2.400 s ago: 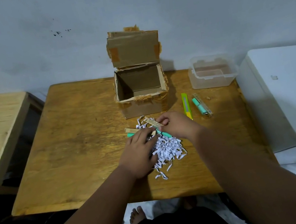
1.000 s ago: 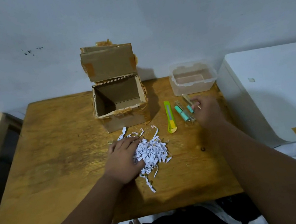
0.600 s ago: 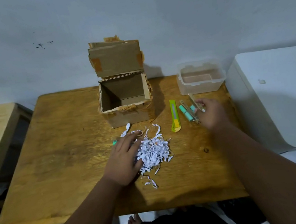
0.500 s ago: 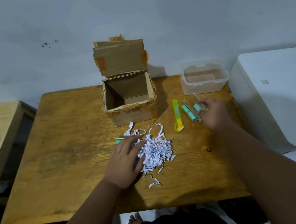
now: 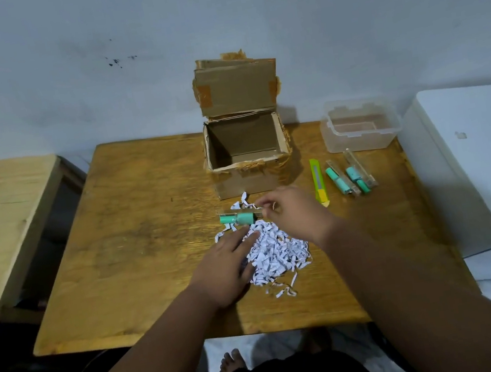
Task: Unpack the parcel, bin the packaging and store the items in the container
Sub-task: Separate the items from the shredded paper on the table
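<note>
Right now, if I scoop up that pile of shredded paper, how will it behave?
The shredded paper is probably very light and floppy. It is loose strips, so it will likely shed bits through the fingers. Strays already lie on the table, so two cupped hands probably work better.
</note>
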